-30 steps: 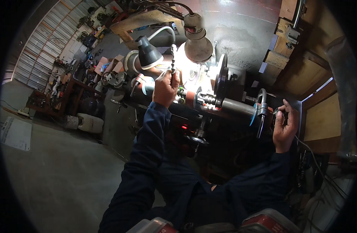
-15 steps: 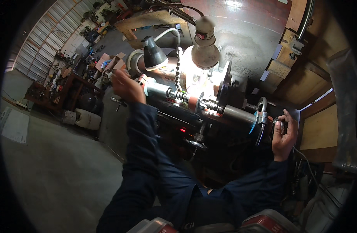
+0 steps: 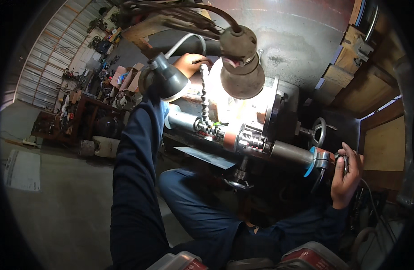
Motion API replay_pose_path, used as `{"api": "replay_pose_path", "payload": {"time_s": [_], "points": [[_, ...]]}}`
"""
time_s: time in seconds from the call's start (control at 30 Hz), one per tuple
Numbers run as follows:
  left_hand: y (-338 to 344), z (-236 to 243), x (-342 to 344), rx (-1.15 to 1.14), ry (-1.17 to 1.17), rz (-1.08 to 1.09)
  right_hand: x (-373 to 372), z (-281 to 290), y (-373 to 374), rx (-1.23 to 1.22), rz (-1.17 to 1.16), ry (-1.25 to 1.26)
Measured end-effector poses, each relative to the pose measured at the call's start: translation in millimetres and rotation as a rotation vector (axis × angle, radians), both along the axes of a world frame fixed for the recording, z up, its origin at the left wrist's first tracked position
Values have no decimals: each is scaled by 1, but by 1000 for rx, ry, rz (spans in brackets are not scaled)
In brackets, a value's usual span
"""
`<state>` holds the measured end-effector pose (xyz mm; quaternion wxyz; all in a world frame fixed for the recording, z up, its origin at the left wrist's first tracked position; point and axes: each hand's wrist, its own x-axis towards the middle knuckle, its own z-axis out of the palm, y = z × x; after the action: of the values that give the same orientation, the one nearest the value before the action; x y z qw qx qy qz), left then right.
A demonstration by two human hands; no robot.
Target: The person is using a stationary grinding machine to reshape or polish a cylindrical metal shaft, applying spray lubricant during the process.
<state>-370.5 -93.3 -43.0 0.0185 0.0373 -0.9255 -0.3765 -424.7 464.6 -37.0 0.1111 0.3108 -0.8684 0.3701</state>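
Observation:
My left hand (image 3: 189,64) reaches up behind the black lamp shade (image 3: 168,83), beside the top of the segmented coolant hose (image 3: 204,94); its fingertips are too hidden to read. The machine has a brightly lit horizontal shaft assembly, with a silver cylinder (image 3: 184,120) on the left, a reddish collar (image 3: 230,140) in the middle and a dark steel cylinder (image 3: 290,154) on the right. My right hand (image 3: 345,168) has its fingers curled on a metal knob at the right end, next to a curved clamp (image 3: 323,159). A second, dusty lamp housing (image 3: 240,76) hangs over the middle.
A handwheel (image 3: 319,129) stands behind the right cylinder and another (image 3: 236,183) is below. A flat metal plate (image 3: 204,155) juts out in front. Wooden panels (image 3: 382,148) border the right, with a cable hanging down. A cluttered bench (image 3: 90,108) stands at the left.
My left hand left the coolant hose, swung to the machine's left end, then moved up behind the black lamp. My right hand stays on the knob. The camera's view has shifted.

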Motion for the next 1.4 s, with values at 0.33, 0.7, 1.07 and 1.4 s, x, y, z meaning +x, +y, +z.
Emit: {"api": "replay_pose_path", "payload": {"time_s": [0.33,0.7,1.07,1.4], "points": [[71,52,-31,-646,-95,-540,-5,0,-6,29,-20,-61],[169,97,-35,-1251,15,-1069,-8,-1,-5,92,-22,-127],[178,106,-30,-1219,-74,-977,-12,-7,0,118,4,-155],[174,104,-32,-1127,-186,-858,-12,-8,1,80,4,-157]]}}
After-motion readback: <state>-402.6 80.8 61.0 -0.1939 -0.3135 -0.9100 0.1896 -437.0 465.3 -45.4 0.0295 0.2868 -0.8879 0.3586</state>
